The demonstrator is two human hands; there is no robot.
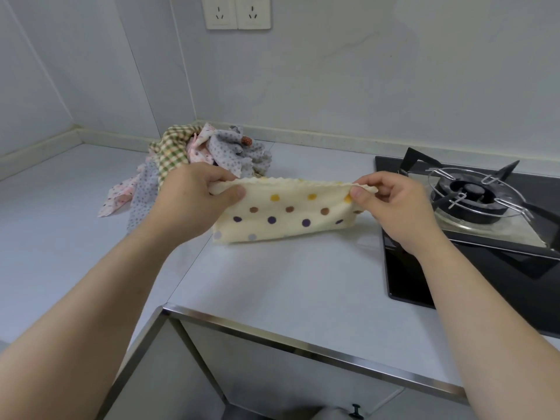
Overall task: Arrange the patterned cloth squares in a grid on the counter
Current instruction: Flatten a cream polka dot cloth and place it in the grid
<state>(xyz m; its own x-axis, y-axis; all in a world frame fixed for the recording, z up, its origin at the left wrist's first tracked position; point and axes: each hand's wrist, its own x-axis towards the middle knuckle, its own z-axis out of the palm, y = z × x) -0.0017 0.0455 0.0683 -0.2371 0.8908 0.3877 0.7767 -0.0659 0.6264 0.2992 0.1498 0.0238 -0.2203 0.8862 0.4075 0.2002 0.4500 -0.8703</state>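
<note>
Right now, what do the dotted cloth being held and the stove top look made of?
The dotted cloth looks like soft fleecy fabric, maybe microfibre: matte nap, zigzag-cut edge. The stove top is probably black glass: smooth, glossy, reflective.

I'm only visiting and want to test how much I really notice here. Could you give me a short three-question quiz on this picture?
1. True or false: the left hand and right hand both pinch the top edge of the cream dotted cloth.
2. The pile of other cloths lies: A) on the floor; B) on the counter behind the left hand; C) in a sink.
3. Fill in: the gas stove is on the person's ___ side.
Key: 1 true; 2 B; 3 right.
</note>
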